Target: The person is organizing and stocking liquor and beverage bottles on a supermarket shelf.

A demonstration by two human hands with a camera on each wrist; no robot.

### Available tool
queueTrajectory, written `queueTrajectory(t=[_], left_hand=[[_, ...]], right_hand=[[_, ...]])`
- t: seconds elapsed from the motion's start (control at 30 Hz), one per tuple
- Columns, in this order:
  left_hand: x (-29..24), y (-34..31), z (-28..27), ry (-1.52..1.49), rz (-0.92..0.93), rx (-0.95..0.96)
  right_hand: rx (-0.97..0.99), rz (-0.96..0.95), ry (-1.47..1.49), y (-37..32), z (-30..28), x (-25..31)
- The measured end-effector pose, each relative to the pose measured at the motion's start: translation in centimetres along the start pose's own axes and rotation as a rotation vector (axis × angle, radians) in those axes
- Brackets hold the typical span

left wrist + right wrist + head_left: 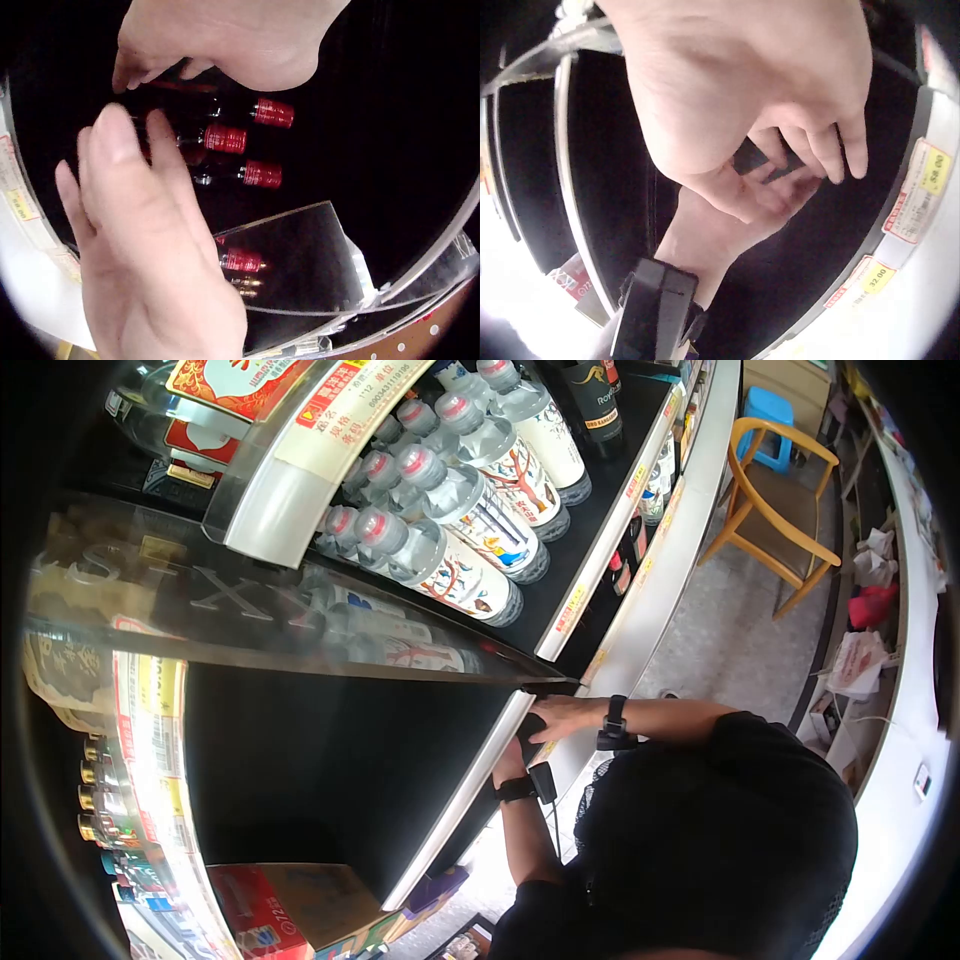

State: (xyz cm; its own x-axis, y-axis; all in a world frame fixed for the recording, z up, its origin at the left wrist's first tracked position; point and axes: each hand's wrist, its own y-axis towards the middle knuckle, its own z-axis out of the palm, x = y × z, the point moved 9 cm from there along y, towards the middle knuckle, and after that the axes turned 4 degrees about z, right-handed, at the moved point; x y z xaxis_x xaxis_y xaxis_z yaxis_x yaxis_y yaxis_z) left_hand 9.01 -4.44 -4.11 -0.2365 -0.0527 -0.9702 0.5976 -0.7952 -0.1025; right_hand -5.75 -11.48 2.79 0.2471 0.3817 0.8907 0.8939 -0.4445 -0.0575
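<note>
At the front edge of the shelf [465,795], both hands are in close together, the right hand [565,716] over the left hand [508,757]. Work is judged to be under way: neither hand is withdrawn, and no step can be certified as finished.

Right grip: fingers parted and slightly bent, with no item visible in it. Left grip: palm turned upward, fingers loosely bent, likewise with no item visible; the fingers overlap the other hand's, so a small object between them cannot be ruled out.

Red-capped bottles [225,139], the items nearest the hands, are on the shelf just beside the fingers, some next to a clear panel [296,247]. Neither hand can be seen to touch them. Price labels [907,191] are fitted along the shelf front. Clear bottles [465,580] are grouped in rows on the adjoining shelf. Quantity handled and quantity outstanding: not determinable.
</note>
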Motion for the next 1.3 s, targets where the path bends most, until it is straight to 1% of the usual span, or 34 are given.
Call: queueTrajectory(t=[0.03, 0.07, 0.1, 0.17, 0.2, 0.23, 0.3, 0.37, 0.43, 0.47, 0.5, 0.53, 0.57, 0.63, 0.67, 0.7, 0.77, 0.8, 0.87, 0.97, 1.03, 1.1, 1.17, 1.2, 1.23, 1.3], left_hand=[[-1.1, -0.6, 1.4, 0.058, 0.038, -0.005], [-0.2, -0.7, 1.4, 0.026, 0.018, -0.012], [-1.0, -1.6, 2.6, 0.045, -0.028, -0.077], [0.6, -2.8, 2.4, 0.006, -0.18, -0.238], [2.2, -3.0, 1.8, -0.016, -0.26, -0.298], [2.6, -3.9, 2.3, 0.002, -0.303, -0.303], [2.8, -5.7, 3.5, 0.045, -0.32, -0.306], [3.5, -7.1, 4.4, 0.061, -0.321, -0.31], [3.8, -8.2, 5.5, 0.089, -0.34, -0.309], [4.2, -8.5, 5.9, 0.057, -0.352, -0.291], [4.1, -8.8, 6.0, 0.053, -0.35, -0.298], [3.9, -8.9, 6.6, 0.064, -0.352, -0.239], [3.7, -9.1, 7.3, 0.074, -0.353, -0.181], [2.8, -9.6, 7.7, 0.062, -0.332, -0.178], [2.8, -9.8, 7.9, 0.083, -0.346, -0.154], [2.8, -9.9, 7.9, 0.104, -0.361, -0.132], [2.6, -10.2, 7.8, 0.098, -0.354, -0.142], [2.7, -10.4, 7.7, 0.099, -0.355, -0.135], [2.8, -10.5, 7.6, 0.098, -0.361, -0.135], [3.1, -10.4, 7.8, 0.101, -0.356, -0.12], [3.1, -10.4, 8.1, 0.103, -0.349, -0.11], [3.2, -10.5, 8.5, 0.118, -0.363, -0.09], [3.3, -10.4, 9.1, 0.13, -0.362, -0.057], [3.4, -10.3, 9.4, 0.133, -0.368, -0.039], [3.5, -10.4, 9.7, 0.138, -0.374, -0.021], [3.4, -10.3, 10.1, 0.139, -0.363, -0.002]], right_hand=[[0.013, 0.002, -0.002, -0.6, -0.2, -1.2], [0.086, 0.038, 0.127, -1.6, 0.4, -3.4], [0.16, 0.075, 0.254, -2.7, 0.7, -5.1], [0.109, 0.249, 0.072, -5.3, -2.1, -6.2], [-0.01, 0.241, 0.107, -6.1, -3.7, -6.7], [-0.125, 0.233, 0.142, -6.7, -5.1, -7.2], [-0.409, 0.193, 0.227, -6.6, -8.2, -8.2], [-0.701, 0.152, 0.291, -7.1, -12.5, -5.2], [-0.774, 0.263, 0.123, -5.8, -15.1, -3.2], [-0.764, 0.259, 0.122, -4.6, -15.3, -3.0], [-0.789, 0.18, 0.084, -3.5, -15.6, -2.3], [-0.812, 0.101, 0.047, -2.7, -15.8, -1.9], [-0.804, 0.097, 0.045, -1.7, -15.6, -2.8], [-0.824, 0.042, -0.146, 0.0, -14.9, -3.8], [-0.86, 0.006, -0.121, 0.2, -14.9, -4.4], [-0.861, -0.015, -0.153, 0.1, -15.1, -3.7], [-0.826, 0.052, -0.135, -0.3, -15.3, -3.5], [-0.809, 0.12, -0.172, -0.2, -15.3, -3.7], [-0.811, 0.109, -0.164, -0.7, -15.1, -3.3], [-0.845, 0.064, -0.202, -2.5, -15.3, -1.1], [-0.934, -0.038, -0.179, -4.1, -15.5, 0.4], [-0.939, -0.021, -0.176, -4.8, -15.0, 0.2], [-0.843, 0.067, 0.047, -4.8, -14.5, -1.7], [-0.876, 0.032, 0.04, -5.4, -14.6, -1.6], [-0.881, 0.04, 0.039, -5.9, -14.4, -2.0], [-0.912, -0.017, 0.143, -7.5, -14.2, -2.1]])
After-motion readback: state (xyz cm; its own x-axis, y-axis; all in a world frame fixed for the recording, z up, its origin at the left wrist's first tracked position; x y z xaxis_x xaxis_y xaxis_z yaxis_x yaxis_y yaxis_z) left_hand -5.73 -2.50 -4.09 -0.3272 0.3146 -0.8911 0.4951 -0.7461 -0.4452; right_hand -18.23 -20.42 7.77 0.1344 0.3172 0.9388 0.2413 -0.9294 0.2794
